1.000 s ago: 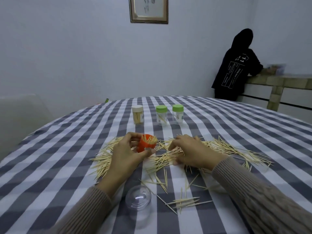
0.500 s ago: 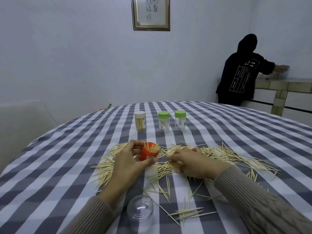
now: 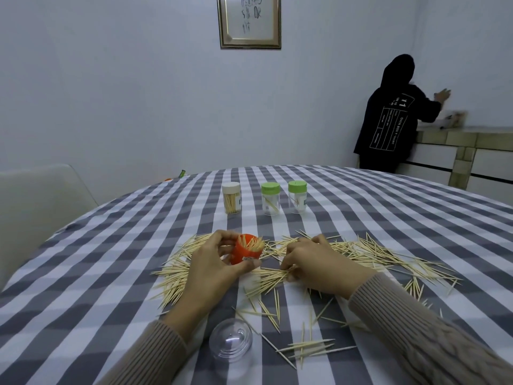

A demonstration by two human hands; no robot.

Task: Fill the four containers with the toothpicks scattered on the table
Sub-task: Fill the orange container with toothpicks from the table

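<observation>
My left hand (image 3: 211, 269) grips a small orange container (image 3: 246, 252) that stands on the table, with toothpicks sticking out of its open top. To its right, my right hand (image 3: 316, 263) pinches a bundle of toothpicks (image 3: 270, 277) lying on the cloth. Many loose toothpicks (image 3: 388, 257) are strewn across the middle of the table. Further back stand a white-lidded container (image 3: 231, 198) full of toothpicks and two green-lidded containers (image 3: 270, 198) (image 3: 297, 196), nearly empty.
A clear plastic dome lid (image 3: 231, 344) sits near the front edge. The round table has a grey-and-white checked cloth (image 3: 361, 218). A white chair (image 3: 36, 201) stands at the left. A person in black (image 3: 388, 120) stands by a counter at the back right.
My right hand has closed around a bundle of toothpicks just right of the orange container. The head camera has tilted upward a little. The person at the back has reached toward the wall.
</observation>
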